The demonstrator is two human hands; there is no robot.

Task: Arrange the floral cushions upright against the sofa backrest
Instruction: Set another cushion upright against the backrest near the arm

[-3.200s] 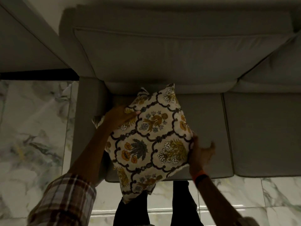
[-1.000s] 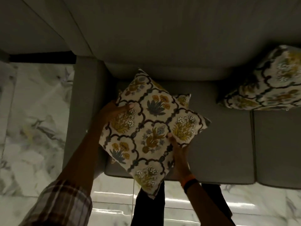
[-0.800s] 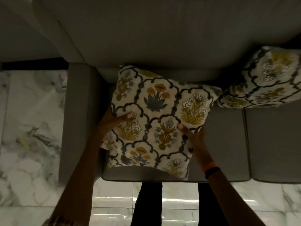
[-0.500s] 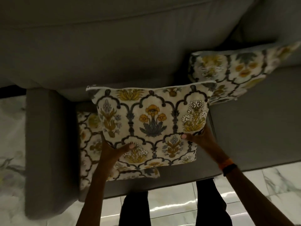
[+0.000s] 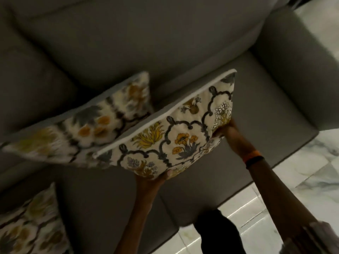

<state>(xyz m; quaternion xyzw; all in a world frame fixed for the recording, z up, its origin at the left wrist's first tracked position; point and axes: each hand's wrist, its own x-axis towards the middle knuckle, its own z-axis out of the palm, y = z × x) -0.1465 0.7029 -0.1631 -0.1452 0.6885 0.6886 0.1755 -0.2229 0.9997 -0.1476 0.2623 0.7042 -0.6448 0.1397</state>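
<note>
You are now carrying the floral cushion at the sofa's right end, no longer its left, your left hand and right hand clamping its lower edge, ready to stand against the backrest beside the second floral cushion.

Marble floor: white, grey veining, glossy, tile joints visible, light streaks reflecting off it at lower right. More of the same tile shows at top right, past the armrest. Dark trouser leg over the tiles at the bottom edge. Orange band with a black band just beside it, both on the wrist. Whole shot dim, partly motion-blurred.
</note>
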